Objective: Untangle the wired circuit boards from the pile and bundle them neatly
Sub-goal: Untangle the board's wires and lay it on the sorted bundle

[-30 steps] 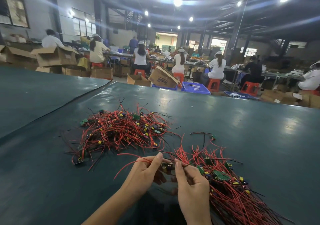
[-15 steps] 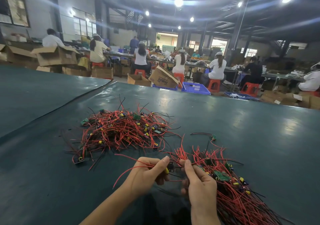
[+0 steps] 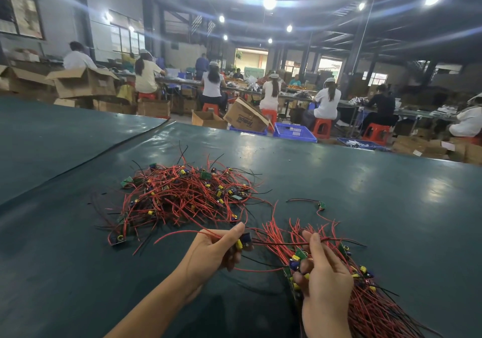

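Big work hall with bright lamps; up front, a dark green table (image 3: 365, 194). In the middle of it, a messy pile (image 3: 182, 197) of red wires and little boards. Close by on the right, a tidier bundle (image 3: 370, 309), gripped by the right hand (image 3: 326, 285) with curled fingers. Pinched in the left hand (image 3: 214, 251): one small board (image 3: 245, 241), with its red wire (image 3: 281, 243) stretched across to the right hand. Probably very light, bendy, easy to snag. Best to hold by the board's edges, not the thin wire, and pull slowly to keep from snapping it.
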Motion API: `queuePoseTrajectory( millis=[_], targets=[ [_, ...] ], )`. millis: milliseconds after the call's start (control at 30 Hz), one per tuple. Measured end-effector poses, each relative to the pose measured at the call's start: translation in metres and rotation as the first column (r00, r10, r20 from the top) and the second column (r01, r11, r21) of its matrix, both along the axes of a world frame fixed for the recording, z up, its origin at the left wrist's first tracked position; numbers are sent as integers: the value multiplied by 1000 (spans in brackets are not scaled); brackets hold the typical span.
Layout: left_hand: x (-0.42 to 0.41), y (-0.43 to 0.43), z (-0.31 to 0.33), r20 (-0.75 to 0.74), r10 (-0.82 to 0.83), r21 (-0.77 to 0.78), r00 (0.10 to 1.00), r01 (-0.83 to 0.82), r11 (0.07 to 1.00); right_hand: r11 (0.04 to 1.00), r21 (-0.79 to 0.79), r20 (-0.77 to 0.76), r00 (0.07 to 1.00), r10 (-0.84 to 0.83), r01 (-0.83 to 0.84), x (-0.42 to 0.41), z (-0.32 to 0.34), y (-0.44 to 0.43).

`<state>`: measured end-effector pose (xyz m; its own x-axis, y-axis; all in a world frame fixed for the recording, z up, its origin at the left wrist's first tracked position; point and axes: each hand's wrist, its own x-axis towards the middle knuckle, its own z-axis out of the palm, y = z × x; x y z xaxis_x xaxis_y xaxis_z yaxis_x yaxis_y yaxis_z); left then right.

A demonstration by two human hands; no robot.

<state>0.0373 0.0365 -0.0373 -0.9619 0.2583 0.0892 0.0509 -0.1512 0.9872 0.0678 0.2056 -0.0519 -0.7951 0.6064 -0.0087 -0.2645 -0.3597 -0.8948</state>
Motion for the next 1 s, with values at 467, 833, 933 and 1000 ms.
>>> queuePoseTrajectory(
  millis=[467,833,933,1000],
  targets=[
    [7,7,-5,-81,-83,-56,993,79,995,926,315,38,978,206,-207,5,-8,-35],
    [1,-2,0,-123,-47,-69,991,39,997,996,-66,-38,998,-59,56,3,7,5],
    [-3,0,-4,-48,37,10,998,-36,999,999,-1,-103,994,-46,46,6,6,-3],
    [-6,1,-6,82,62,166,995,-75,983,998,54,-139,990,-37,44,8,7,-7]
  ],
)
